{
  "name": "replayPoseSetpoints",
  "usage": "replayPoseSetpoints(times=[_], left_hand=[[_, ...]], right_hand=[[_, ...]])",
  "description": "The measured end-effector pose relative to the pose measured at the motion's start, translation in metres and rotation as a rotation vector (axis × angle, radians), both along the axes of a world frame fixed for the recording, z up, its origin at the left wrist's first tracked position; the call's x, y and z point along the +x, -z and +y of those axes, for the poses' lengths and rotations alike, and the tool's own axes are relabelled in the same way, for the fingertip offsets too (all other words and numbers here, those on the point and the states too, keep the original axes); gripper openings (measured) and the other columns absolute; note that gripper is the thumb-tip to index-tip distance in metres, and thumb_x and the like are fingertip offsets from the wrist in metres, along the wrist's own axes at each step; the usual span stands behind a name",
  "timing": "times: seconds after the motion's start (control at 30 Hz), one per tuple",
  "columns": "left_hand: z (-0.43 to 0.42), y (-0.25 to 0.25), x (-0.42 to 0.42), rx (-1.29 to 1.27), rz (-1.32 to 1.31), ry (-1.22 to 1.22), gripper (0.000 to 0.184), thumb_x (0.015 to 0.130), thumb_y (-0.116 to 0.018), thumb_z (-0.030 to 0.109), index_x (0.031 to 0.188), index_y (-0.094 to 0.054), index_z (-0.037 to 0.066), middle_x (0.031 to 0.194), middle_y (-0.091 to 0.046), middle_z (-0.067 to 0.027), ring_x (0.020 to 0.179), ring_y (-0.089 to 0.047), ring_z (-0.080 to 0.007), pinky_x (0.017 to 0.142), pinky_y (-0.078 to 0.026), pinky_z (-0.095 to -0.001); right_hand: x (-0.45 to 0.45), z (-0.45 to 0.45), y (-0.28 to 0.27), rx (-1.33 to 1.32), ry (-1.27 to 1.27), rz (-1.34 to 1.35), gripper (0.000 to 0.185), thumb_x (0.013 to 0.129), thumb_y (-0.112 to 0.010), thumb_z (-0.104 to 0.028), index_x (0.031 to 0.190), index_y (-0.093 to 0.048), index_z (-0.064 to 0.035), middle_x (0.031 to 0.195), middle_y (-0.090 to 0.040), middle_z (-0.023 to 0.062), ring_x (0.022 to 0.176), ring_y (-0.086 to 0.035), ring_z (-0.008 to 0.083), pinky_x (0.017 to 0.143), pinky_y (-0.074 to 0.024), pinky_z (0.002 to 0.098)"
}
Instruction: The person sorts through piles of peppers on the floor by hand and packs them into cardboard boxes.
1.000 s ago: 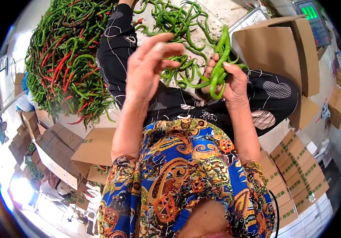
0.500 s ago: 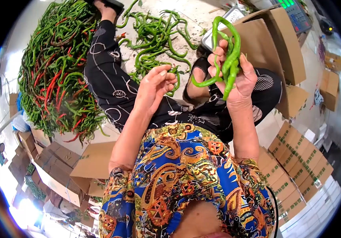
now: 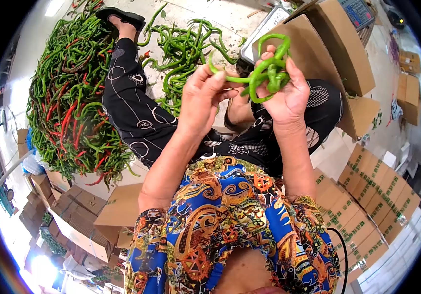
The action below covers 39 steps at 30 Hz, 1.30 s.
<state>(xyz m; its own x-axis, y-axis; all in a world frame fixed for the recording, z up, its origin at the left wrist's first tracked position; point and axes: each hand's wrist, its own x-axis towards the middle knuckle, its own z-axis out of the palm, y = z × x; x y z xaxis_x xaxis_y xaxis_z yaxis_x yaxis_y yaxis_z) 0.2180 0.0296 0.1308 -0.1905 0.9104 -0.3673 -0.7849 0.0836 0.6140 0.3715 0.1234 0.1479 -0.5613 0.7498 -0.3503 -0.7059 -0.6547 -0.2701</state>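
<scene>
Several curled green chili peppers (image 3: pixel 272 78) rest in my right hand (image 3: pixel 290 100), its fingers bent around them from below. My left hand (image 3: pixel 197 105) pinches a thin green chili pepper (image 3: pixel 236 79) between thumb and fingertips, and that pepper stretches across to the bunch. Whether it is separate from the bunch I cannot tell. Beyond my left hand, a smaller pile of green chili peppers (image 3: pixel 171 46) lies on the floor between my legs.
A large heap of green and red chili peppers (image 3: pixel 66 117) covers the floor at left, against my outstretched leg. An upright cardboard box (image 3: pixel 313 59) stands at right, near a scale with a keypad (image 3: pixel 357 12). Flattened cartons (image 3: pixel 377 191) lie lower right; more boxes (image 3: pixel 80 206) stand lower left.
My left hand has moved right and up, and now pinches a pepper by the bunch. The peppers in my right hand have shifted and turned, and the hand is slightly lower.
</scene>
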Motion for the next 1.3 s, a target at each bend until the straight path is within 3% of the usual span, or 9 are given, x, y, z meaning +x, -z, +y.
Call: replayPoseSetpoints(times=[0.4, 0.5, 0.63, 0.77, 0.87, 1.07, 1.13, 1.2, 1.3], left_hand=[[-0.016, 0.003, 0.003, -0.014, -0.118, 0.039, 0.020, 0.095, -0.055, 0.017, 0.108, -0.054, 0.002, 0.082, -0.058, -0.0061, 0.071, -0.058, -0.0157, 0.062, -0.047, -0.0251], [-0.020, -0.004, 0.010, 0.016, 0.121, 0.262, 0.025, 0.092, -0.058, 0.014, 0.114, -0.057, 0.002, 0.074, -0.051, -0.0011, 0.060, -0.045, -0.0083, 0.055, -0.036, -0.0193], [-0.015, 0.000, 0.019, 0.186, 0.924, 0.480, 0.027, 0.082, -0.059, 0.007, 0.108, -0.062, -0.001, 0.087, -0.062, -0.0009, 0.081, -0.056, -0.0131, 0.076, -0.047, -0.0270], [-0.006, -0.013, 0.013, -0.065, 0.485, 0.419, 0.028, 0.091, -0.055, 0.018, 0.112, -0.060, -0.001, 0.071, -0.051, 0.0020, 0.053, -0.039, -0.0034, 0.047, -0.029, -0.0195], [0.028, -0.030, -0.004, -0.016, 0.398, 0.086, 0.038, 0.096, -0.052, 0.028, 0.119, -0.051, -0.003, 0.065, -0.042, 0.0052, 0.048, -0.031, -0.0038, 0.042, -0.023, -0.0198], [0.120, -0.117, -0.016, 0.455, 0.173, 0.062, 0.032, 0.100, -0.045, 0.024, 0.118, -0.052, -0.002, 0.070, -0.053, -0.0006, 0.048, -0.035, -0.0046, 0.043, -0.028, -0.0196], [0.151, -0.138, 0.007, 0.493, 0.256, 0.082, 0.032, 0.099, -0.047, 0.021, 0.120, -0.052, -0.003, 0.069, -0.052, -0.0014, 0.051, -0.037, -0.0049, 0.044, -0.029, -0.0202], [0.176, -0.128, 0.029, 0.454, 0.617, 0.192, 0.040, 0.095, -0.053, 0.021, 0.127, -0.049, -0.004, 0.087, -0.064, -0.0110, 0.074, -0.059, -0.0114, 0.067, -0.047, -0.0226], [0.182, -0.087, 0.025, 0.401, 1.042, 0.291, 0.049, 0.089, -0.062, 0.024, 0.128, -0.051, -0.004, 0.108, -0.065, -0.0167, 0.102, -0.061, -0.0202, 0.090, -0.047, -0.0324]], right_hand=[[0.005, 0.008, 0.008, 0.035, -0.044, 0.178, 0.035, 0.094, -0.050, -0.023, 0.114, -0.056, 0.0047, 0.091, -0.061, 0.0115, 0.076, -0.053, 0.0176, 0.056, -0.0447, 0.0270], [0.007, 0.008, 0.006, 0.063, -0.051, 0.187, 0.033, 0.093, -0.050, -0.022, 0.111, -0.056, 0.0047, 0.089, -0.061, 0.0107, 0.073, -0.052, 0.0160, 0.054, -0.0438, 0.0258], [0.007, 0.002, -0.012, -0.012, -0.005, 0.033, 0.034, 0.090, -0.054, -0.026, 0.109, -0.055, 0.0016, 0.086, -0.057, 0.0061, 0.067, -0.049, 0.0132, 0.050, -0.0394, 0.0236], [0.023, 0.008, -0.054, 0.237, 0.041, -0.046, 0.036, 0.090, -0.056, -0.030, 0.109, -0.053, 0.0006, 0.083, -0.052, 0.0031, 0.065, -0.046, 0.0108, 0.048, -0.0376, 0.0214], [0.061, 0.029, -0.117, 0.450, 0.335, -0.284, 0.039, 0.090, -0.056, -0.032, 0.111, -0.051, -0.0006, 0.076, -0.050, 0.0025, 0.061, -0.041, 0.0106, 0.047, -0.0334, 0.0226], [0.147, 0.075, -0.176, 0.907, 0.463, -0.538, 0.043, 0.093, -0.051, -0.023, 0.120, -0.051, 0.0101, 0.089, -0.056, 0.0102, 0.073, -0.048, 0.0109, 0.052, -0.0359, 0.0203], [0.154, 0.085, -0.171, 0.901, 0.480, -0.931, 0.039, 0.092, -0.055, -0.024, 0.116, -0.056, 0.0069, 0.087, -0.059, 0.0080, 0.075, -0.051, 0.0102, 0.055, -0.0369, 0.0195], [0.162, 0.097, -0.149, 0.874, 0.318, -1.272, 0.041, 0.086, -0.064, -0.035, 0.112, -0.064, -0.0026, 0.091, -0.064, 0.0057, 0.075, -0.057, 0.0100, 0.064, -0.0419, 0.0238], [0.191, 0.104, -0.091, 0.888, -0.250, -1.752, 0.061, 0.078, -0.070, -0.045, 0.119, -0.061, -0.0021, 0.096, -0.067, 0.0108, 0.084, -0.061, 0.0188, 0.074, -0.0472, 0.0331]])
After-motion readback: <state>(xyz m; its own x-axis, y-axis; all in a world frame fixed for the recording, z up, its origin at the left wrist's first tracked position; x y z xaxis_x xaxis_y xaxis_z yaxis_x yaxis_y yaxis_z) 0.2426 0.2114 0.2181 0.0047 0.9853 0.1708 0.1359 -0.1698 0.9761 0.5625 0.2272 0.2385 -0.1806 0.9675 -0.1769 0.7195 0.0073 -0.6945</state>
